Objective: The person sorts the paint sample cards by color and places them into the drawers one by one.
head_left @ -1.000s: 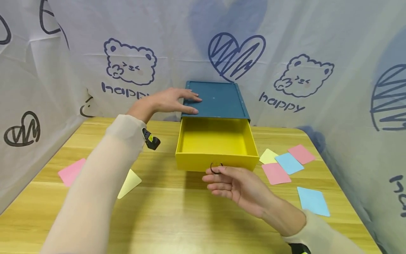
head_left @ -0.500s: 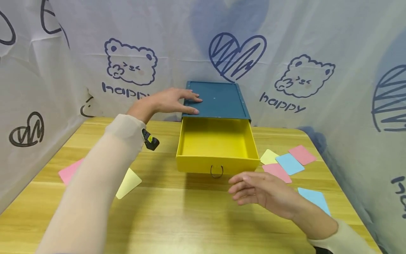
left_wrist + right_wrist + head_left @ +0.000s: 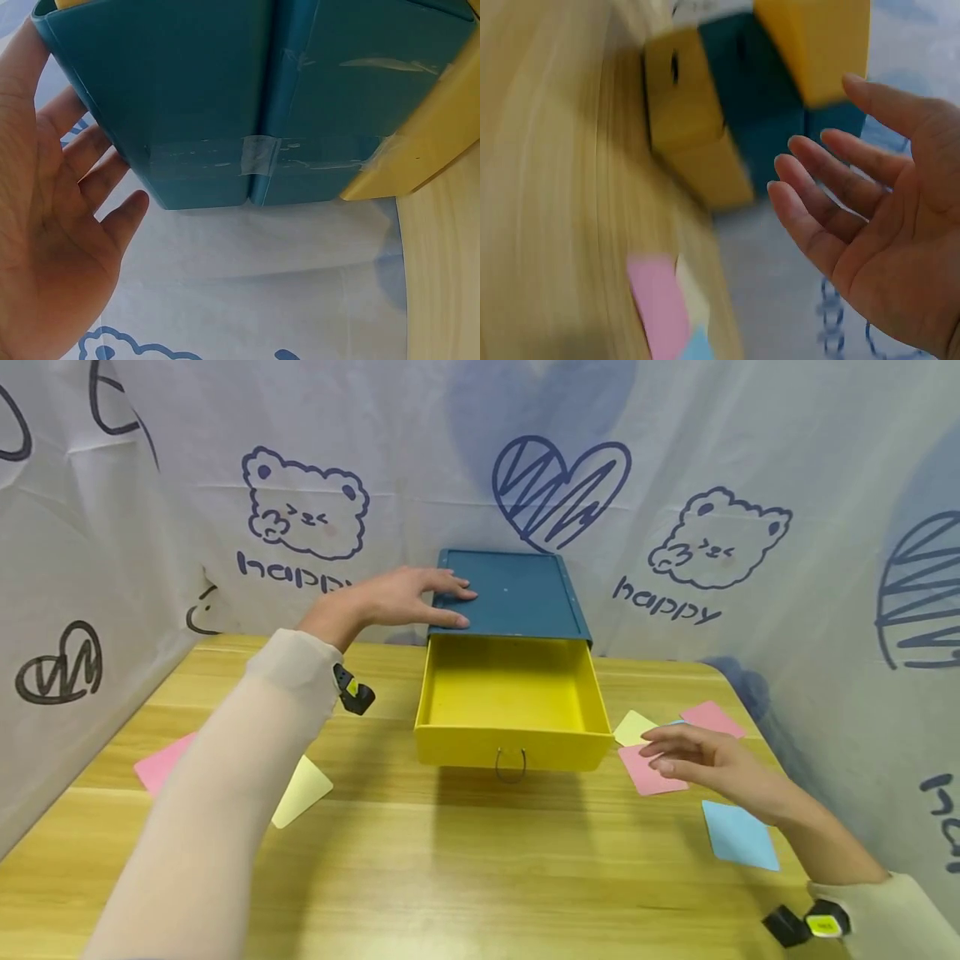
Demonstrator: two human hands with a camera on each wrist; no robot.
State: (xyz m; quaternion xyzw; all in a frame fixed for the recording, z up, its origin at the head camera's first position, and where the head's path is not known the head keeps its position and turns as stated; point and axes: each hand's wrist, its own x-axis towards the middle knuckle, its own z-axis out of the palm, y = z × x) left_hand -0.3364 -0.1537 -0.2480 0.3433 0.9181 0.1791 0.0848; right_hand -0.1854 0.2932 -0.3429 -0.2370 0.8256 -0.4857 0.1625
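We can read the word "happy" (image 3: 667,603) on the cloth wall (image 3: 420,427), under a bear drawing (image 3: 720,539). It is there again further left, where the left hand (image 3: 397,597) hides its end. A yellow tag (image 3: 823,926) on the right wrist has marks too tiny for us to read.

We see a wood table (image 3: 450,877) with long stripes and a shine on it. White, wrinkly cloth hangs behind it and at both sides, with a big scribbled heart (image 3: 561,493) in the middle.

The blue box (image 3: 517,593) sits at the back, near the cloth. Its top is flat with a thin rim. Its yellow drawer (image 3: 457,747) sticks out toward us, and a thin bent handle (image 3: 511,782) hangs on the front. Clear, shiny tape (image 3: 259,154) runs across the box's side.

The left hand's fingers are spread wide on the box top. The right hand (image 3: 712,767) holds nothing; its fingers are loose and a little bent, above a pink square (image 3: 647,782) of paper. A blue square (image 3: 741,837) lies just beside it.
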